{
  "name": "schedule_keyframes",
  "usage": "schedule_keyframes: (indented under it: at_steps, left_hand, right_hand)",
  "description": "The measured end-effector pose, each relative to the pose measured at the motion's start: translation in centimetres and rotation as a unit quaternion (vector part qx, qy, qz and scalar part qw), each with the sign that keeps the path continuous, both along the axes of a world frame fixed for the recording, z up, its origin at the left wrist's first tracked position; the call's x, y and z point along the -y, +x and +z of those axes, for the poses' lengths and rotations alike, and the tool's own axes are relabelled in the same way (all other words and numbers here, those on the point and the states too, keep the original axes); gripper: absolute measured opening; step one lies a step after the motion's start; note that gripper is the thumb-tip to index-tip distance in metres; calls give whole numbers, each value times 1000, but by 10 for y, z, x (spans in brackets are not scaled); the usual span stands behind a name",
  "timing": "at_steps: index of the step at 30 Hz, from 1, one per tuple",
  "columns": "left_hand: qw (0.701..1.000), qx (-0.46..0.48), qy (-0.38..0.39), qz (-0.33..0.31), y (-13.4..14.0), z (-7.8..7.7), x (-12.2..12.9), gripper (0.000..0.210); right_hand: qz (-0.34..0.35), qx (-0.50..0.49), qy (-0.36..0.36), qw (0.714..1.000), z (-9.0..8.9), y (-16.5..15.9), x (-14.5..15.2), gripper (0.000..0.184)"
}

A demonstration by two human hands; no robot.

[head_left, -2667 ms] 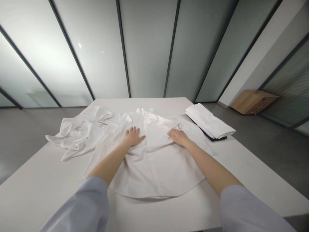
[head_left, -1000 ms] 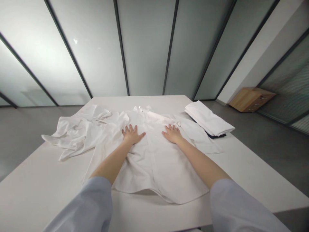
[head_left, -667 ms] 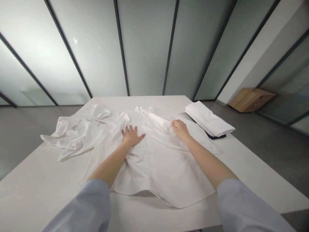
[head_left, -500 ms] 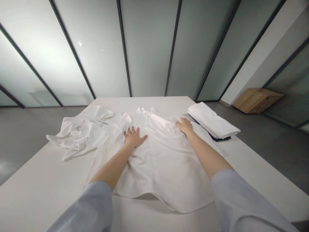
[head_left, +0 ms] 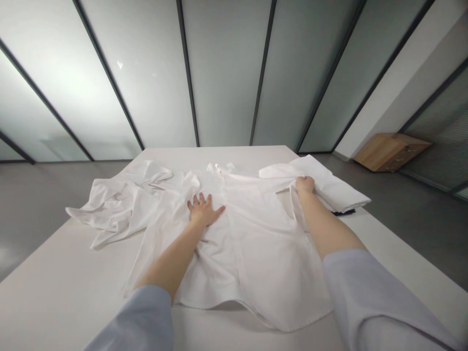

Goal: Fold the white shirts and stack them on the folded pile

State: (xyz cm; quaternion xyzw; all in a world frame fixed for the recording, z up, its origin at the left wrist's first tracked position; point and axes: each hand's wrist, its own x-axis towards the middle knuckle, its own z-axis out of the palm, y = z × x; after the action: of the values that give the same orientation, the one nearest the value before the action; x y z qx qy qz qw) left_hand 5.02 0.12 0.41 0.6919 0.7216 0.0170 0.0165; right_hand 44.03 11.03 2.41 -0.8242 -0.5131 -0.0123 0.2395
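1. The right hand (head_left: 304,185) has shifted outward from the shirt (head_left: 263,243) body and is now closed around a bunch of cloth from its right side, next to the folded pile (head_left: 338,183).
2. That cloth is now stretched into a band, with a wedge of bare table (head_left: 287,197) showing below it; I judge the pull is taking slack out of that side.
3. The left hand (head_left: 205,210) remains flat on the shirt, fingers spread, its grip open around nothing; it seems to serve as an anchor.
4. The shirt lies mid-table, collar away from the person, and its hem has slid nearer to them.
5. Room is tight on the right: cloth by the right hand overlaps the pile, which reaches the table's right edge.
6. On the left, the crumpled cloth (head_left: 113,200) meets the shirt and pokes past the left edge.
7. Open table lies beyond the collar and at both near sides.
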Motion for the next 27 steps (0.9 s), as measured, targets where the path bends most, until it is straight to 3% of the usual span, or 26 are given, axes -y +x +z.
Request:
schedule_keyframes:
  at_steps: [3, 7, 9, 11, 14, 16, 21, 24, 27]
  left_hand:
    - [1000, 2, -2, 0, 0, -1, -1, 96]
    - [1000, 4, -9, -1, 0, -2, -2, 97]
    - [1000, 1, -3, -7, 0, -2, -1, 95]
    - [999, -5, 24, -41, -1, -3, -1, 87]
    - [992, -6, 52, -118, -1, -4, -1, 72]
    - [991, 0, 35, -128, -2, -5, -2, 70]
    - [998, 5, 0, -62, 0, -1, -2, 83]
    - [999, 2, 2, -34, 3, 3, 4, 87]
    - [999, -10, 12, -46, 7, 9, 10, 86]
  right_hand:
    - [-52, -51, 53, 996, 14, -10, -6, 52]
    - [-12, -62, 107, 992, 26, -34, 4, 59]
    - [44, 5, 115, 992, 26, -45, 16, 66]
    - [146, 77, 96, 982, 20, -57, 30, 63]
    - [308, 138, 4, 941, 1, -74, 48, 53]
    - [351, 151, -66, 922, -14, -85, 58, 50]
    - [285, 160, -140, 935, -33, -97, 74, 57]
    - [257, 181, -140, 939, -28, -98, 80, 55]
    - [290, 205, -127, 926, -19, -105, 83, 45]
